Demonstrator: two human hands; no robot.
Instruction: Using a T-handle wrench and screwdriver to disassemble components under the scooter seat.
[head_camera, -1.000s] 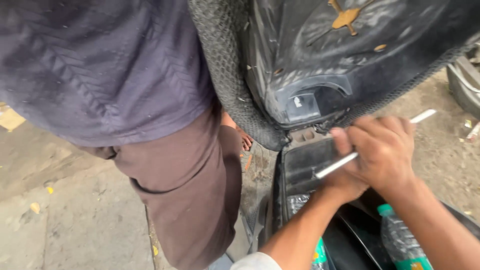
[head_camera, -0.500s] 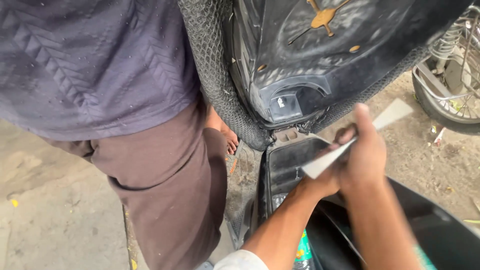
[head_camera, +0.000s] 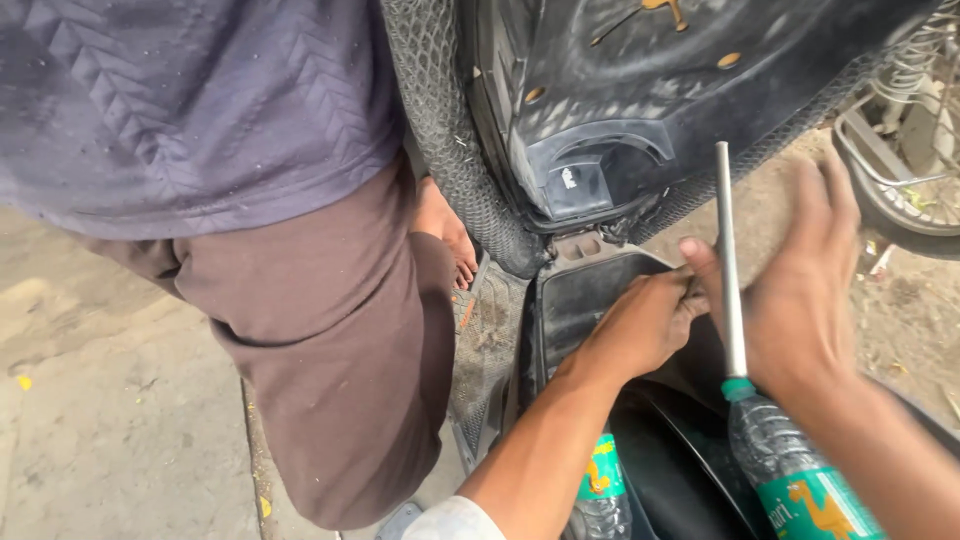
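Down at the open storage well of a scooter, both hands work close together. The right hand is spread wide, palm toward the raised seat, with a slim metal rod standing nearly upright against the base of its thumb; whether the hand truly clasps the rod cannot be told. The left hand reaches in with fingers curled at the rear edge of the black storage compartment, its fingertips hidden, so its hold cannot be told either.

Just below the rod's lower end stands a clear plastic bottle with a green cap and a green band label carrying an orange figure. A second bottle with a green and yellow label sits under the left forearm, inside the well. Above, the underside of the lifted seat is black plastic, edged with dark mesh cover and bearing a small white mark on a rectangular recess. Another person in a purple shirt and brown trousers stands at left, one hand resting on the seat's edge.
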